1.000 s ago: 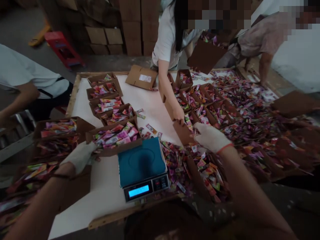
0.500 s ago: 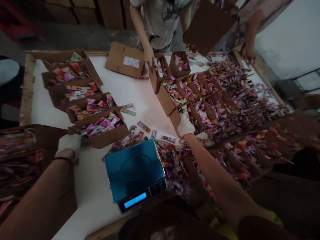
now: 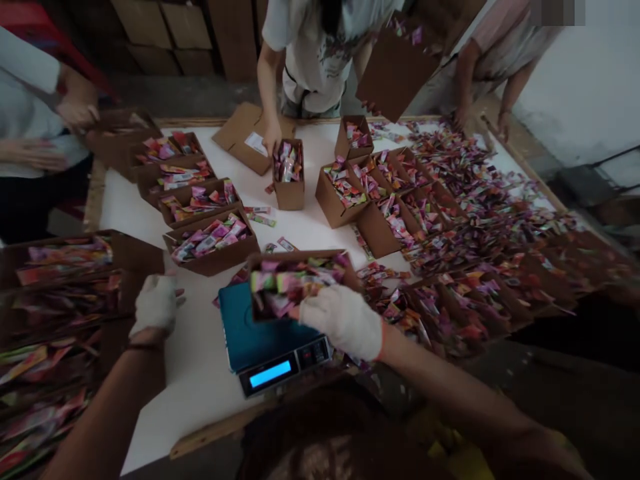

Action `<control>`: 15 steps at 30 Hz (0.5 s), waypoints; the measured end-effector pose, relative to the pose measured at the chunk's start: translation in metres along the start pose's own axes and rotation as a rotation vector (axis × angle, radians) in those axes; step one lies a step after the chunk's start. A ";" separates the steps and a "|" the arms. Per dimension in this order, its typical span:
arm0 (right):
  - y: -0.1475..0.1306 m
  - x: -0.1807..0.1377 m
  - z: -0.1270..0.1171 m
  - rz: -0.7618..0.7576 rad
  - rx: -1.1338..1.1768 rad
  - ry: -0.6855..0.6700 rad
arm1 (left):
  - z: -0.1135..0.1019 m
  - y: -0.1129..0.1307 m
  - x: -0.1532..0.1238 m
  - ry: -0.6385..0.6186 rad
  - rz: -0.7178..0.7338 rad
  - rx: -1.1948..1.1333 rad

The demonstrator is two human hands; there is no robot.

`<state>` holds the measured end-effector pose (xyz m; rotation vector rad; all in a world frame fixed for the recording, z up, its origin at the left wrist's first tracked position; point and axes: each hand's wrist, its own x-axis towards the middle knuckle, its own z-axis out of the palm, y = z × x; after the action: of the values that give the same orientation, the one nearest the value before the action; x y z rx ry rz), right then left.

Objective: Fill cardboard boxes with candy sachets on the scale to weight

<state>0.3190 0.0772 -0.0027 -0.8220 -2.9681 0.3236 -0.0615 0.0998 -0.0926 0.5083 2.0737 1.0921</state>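
Note:
My right hand (image 3: 345,321), in a white knit glove, grips the near side of a cardboard box (image 3: 307,255) filled with small, colourful wrapped sticks. The box is over the teal plate of a digital scale (image 3: 265,343); I cannot tell whether it touches the plate. The scale's display glows blue. My left hand (image 3: 156,305), also gloved, is over the white table (image 3: 190,347) with its fingers apart, holding nothing. It is beside the cardboard boxes (image 3: 143,263) of wrapped sticks at the left edge. A row of filled boxes (image 3: 215,259) stands beyond it.
More filled boxes (image 3: 345,217) stand right of centre, with a large heap of sticks (image 3: 480,180) behind. Across the table, one person's hand (image 3: 273,137) touches a small box (image 3: 290,195). Another person's hand (image 3: 80,107) is on a box at the far left. Loose sticks lie around the scale.
My right hand has brought a filled box from the right-hand group over the scale. My left hand has come off the row's nearest box. The co-worker's small box moved left; a person appeared at left.

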 end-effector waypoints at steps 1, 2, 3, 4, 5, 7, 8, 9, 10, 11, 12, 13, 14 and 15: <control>-0.014 0.010 0.009 -0.081 0.022 -0.029 | -0.006 -0.002 -0.017 0.006 -0.012 -0.017; -0.026 0.019 0.017 -0.141 0.041 -0.062 | -0.012 -0.003 -0.033 0.000 -0.023 -0.038; -0.036 0.027 0.024 -0.180 0.055 -0.089 | -0.017 -0.006 -0.049 -0.016 -0.027 -0.062; -0.043 0.033 0.029 -0.208 0.071 -0.100 | -0.023 -0.010 -0.065 -0.037 -0.026 -0.084; -0.047 0.035 0.031 -0.231 0.093 -0.090 | -0.028 -0.014 -0.078 -0.053 -0.022 -0.106; -0.046 0.028 0.033 -0.221 0.183 0.020 | -0.039 -0.025 -0.101 -0.068 0.001 -0.136; -0.041 0.020 0.034 -0.165 0.254 0.118 | -0.044 -0.031 -0.110 -0.057 0.027 -0.124; -0.033 0.010 0.036 -0.062 0.339 0.226 | -0.050 -0.035 -0.118 -0.027 0.076 -0.084; -0.023 -0.003 0.040 0.089 0.427 0.326 | -0.055 -0.038 -0.126 0.014 0.155 -0.007; -0.014 -0.015 0.046 0.281 0.509 0.397 | -0.061 -0.037 -0.134 0.061 0.264 0.102; -0.005 -0.028 0.053 0.482 0.580 0.424 | -0.064 -0.034 -0.141 0.101 0.389 0.226; 0.002 -0.039 0.061 0.664 0.639 0.408 | -0.067 -0.028 -0.149 0.120 0.519 0.344; 0.007 -0.048 0.068 0.811 0.683 0.371 | -0.067 -0.019 -0.156 0.100 0.637 0.442; 0.010 -0.055 0.074 0.908 0.709 0.336 | -0.066 -0.008 -0.162 0.047 0.730 0.516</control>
<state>0.3640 0.0428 -0.0764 -1.7686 -1.7729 1.0369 -0.0045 -0.0417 -0.0068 1.5963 2.2649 0.9237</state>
